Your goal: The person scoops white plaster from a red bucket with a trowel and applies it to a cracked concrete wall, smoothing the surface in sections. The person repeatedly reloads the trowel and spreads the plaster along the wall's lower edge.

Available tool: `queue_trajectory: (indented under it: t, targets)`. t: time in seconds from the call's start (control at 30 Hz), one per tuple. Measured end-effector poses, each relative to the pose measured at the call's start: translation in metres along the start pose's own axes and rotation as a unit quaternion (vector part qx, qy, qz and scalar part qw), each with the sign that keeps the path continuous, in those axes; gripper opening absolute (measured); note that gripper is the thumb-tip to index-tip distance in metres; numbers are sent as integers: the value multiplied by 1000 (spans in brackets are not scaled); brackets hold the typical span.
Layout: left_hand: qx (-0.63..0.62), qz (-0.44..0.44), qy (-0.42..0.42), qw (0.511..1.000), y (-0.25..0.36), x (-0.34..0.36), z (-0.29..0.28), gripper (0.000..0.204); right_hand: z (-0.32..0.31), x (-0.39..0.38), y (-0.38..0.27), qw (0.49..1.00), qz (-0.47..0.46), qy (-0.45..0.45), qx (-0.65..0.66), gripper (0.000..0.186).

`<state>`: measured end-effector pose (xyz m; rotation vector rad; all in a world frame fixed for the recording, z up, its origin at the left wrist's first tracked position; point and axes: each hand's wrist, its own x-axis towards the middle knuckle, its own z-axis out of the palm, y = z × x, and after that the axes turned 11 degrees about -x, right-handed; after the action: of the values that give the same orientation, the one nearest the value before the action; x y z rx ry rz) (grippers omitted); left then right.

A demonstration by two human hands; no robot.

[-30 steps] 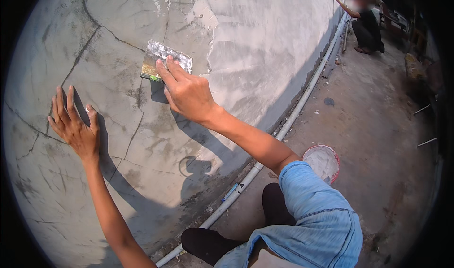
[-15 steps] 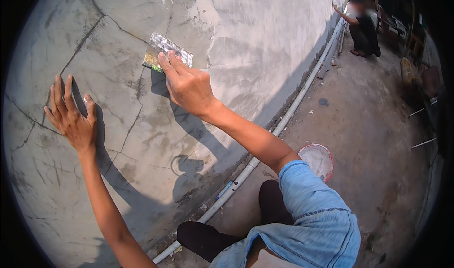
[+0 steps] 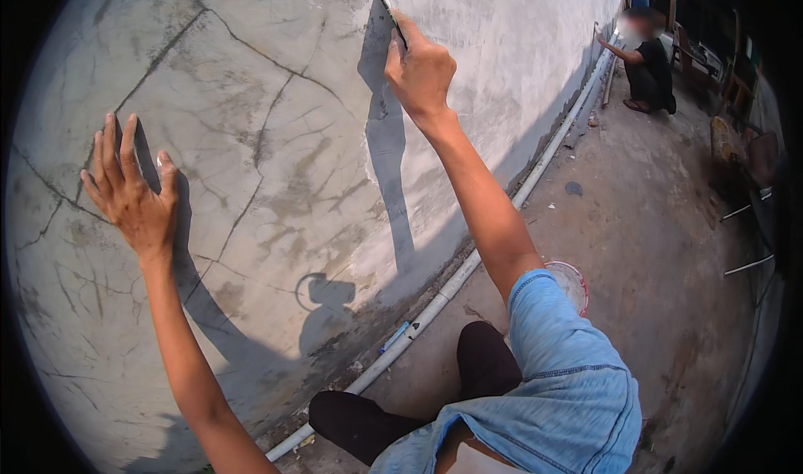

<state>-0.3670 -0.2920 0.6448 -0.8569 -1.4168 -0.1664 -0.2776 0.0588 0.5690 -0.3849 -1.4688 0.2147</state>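
Note:
My left hand (image 3: 138, 194) rests with spread fingers on the cracked grey wall (image 3: 251, 248), holding nothing. Higher up and to the right, my right hand (image 3: 425, 74) grips a flat putty scraper (image 3: 384, 2), which now shows nearly edge-on. Its tip meets the wall around the border between bare grey cement and a whitish skim coat (image 3: 510, 56). My fingers and thumb hide much of the blade. Dark shadows of hand and scraper fall down the wall below it.
A white pipe (image 3: 456, 283) runs along the wall's foot beside my knees. Partly behind my right arm stands a red-rimmed bucket (image 3: 572, 286) of whitish paste. Farther off, another person (image 3: 651, 71) squats, one hand at the wall. Clutter lines the right side.
My right hand has moved up and right with the scraper, which has turned from showing its flat face to nearly edge-on. My left hand stays at the same spot on the wall.

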Motion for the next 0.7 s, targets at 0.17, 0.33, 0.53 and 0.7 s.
queue_trajectory:
  t: [0.17, 0.33, 0.53, 0.7]
  targets:
    - [10, 11, -6, 1000, -8, -5, -4, 55, -13, -48, -53, 993, -91, -14, 76, 45]
    - [2, 3, 1, 1000, -5, -2, -2, 55, -20, 3, -7, 998, 19, -60, 1, 49]
    - [4, 5, -2, 1000, -6, -4, -3, 56, 15, -64, -56, 992, -121, 33, 5, 44]
    - [-5, 1, 4, 1000, -8, -4, -4, 54, -26, -15, -20, 997, -11, 38, 60, 38]
